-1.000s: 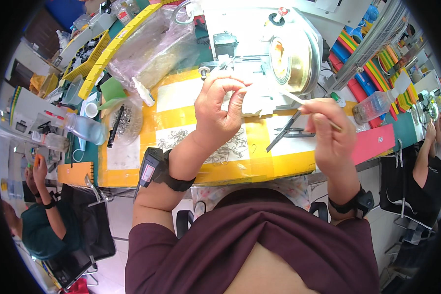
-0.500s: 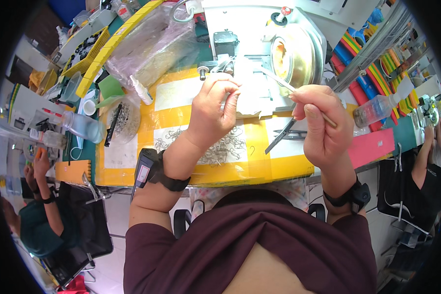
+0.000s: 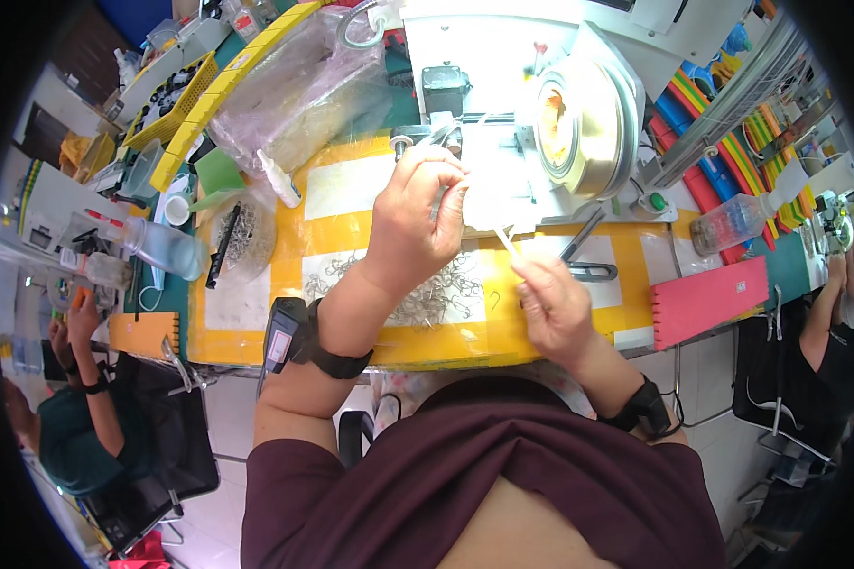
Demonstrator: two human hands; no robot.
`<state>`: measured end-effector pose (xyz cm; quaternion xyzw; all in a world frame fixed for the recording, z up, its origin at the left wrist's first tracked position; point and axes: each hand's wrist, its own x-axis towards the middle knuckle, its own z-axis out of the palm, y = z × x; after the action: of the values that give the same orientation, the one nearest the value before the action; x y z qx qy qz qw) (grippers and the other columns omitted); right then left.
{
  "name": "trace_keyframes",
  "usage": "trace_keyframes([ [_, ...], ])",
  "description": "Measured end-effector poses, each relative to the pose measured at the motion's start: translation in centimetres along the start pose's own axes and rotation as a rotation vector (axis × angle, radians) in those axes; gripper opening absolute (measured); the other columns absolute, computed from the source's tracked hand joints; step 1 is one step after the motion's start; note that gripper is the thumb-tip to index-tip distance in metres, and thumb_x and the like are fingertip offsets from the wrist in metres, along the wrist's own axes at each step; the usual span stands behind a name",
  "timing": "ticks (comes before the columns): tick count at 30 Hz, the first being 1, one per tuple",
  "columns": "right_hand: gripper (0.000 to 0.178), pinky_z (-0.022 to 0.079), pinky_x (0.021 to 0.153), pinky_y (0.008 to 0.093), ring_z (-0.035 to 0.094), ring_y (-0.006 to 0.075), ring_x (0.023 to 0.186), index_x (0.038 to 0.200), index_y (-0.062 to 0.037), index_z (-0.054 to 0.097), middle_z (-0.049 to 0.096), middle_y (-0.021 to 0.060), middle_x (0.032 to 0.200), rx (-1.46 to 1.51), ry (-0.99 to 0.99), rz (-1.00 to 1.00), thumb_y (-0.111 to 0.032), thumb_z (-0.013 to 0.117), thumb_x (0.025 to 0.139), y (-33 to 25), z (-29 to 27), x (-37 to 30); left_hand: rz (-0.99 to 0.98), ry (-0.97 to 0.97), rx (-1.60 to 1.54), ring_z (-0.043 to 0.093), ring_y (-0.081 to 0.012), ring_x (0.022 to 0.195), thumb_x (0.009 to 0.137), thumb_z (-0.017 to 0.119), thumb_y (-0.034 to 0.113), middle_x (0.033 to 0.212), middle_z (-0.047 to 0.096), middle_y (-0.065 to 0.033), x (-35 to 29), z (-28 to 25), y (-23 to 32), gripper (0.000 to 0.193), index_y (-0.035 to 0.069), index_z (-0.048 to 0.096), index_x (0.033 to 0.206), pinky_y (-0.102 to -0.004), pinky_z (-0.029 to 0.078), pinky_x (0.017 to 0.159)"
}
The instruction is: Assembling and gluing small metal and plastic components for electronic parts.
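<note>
I'm watching the clear bottle [image 3: 166, 248] lying at the desk's [image 3: 256, 332] left. My left hand [image 3: 417, 218] is pinching something tiny at the winding machine [image 3: 503, 123]; its grip is closing tight, though I cannot tell on what. Small wire hooks [image 3: 436, 294] are lying beneath. My right hand [image 3: 552, 305] is gripping a thin white stick [image 3: 505, 242]. I judge feeding is underway; a steady aim comes next.

There is one view only, from a wide fisheye camera worn on the person's head, looking steeply down over their chest at the yellow-taped workbench [image 3: 256, 332] close below. The bench fills the upper middle, with both forearms rising from the lower edge. Straight edges bow toward the dark round rim, where seated co-workers show at far left and right.
</note>
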<state>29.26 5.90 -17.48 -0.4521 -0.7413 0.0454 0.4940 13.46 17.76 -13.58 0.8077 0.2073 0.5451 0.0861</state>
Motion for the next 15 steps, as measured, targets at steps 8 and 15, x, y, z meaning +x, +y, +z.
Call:
trace_keyframes([
  [8,0.027,0.049,0.057,0.0315,0.06,0.0286,0.069,0.102,0.0003,0.055,0.058,0.0165,0.092,0.07,-0.056,0.024,-0.003,0.06,0.076,0.1,0.1,0.0,-0.055,0.001,-0.115,0.056,-0.0174,0.079,0.081,0.051,-0.005,0.092,0.057,-0.0141,-0.5,-0.1,0.3,0.009,0.002,0.046,0.085,-0.0284,0.046,0.07],
  [15,0.027,0.049,0.056,0.0311,0.06,0.0273,0.067,0.102,-0.0006,0.055,0.058,0.0156,0.092,0.09,-0.081,0.034,-0.005,0.06,0.076,0.2,0.3,0.1,-0.207,0.014,-0.595,0.052,-0.0137,0.079,0.089,0.044,0.003,0.087,0.055,-0.0114,0.5,-1.2,2.2,0.004,0.003,0.04,0.089,-0.0263,0.042,0.073],
])
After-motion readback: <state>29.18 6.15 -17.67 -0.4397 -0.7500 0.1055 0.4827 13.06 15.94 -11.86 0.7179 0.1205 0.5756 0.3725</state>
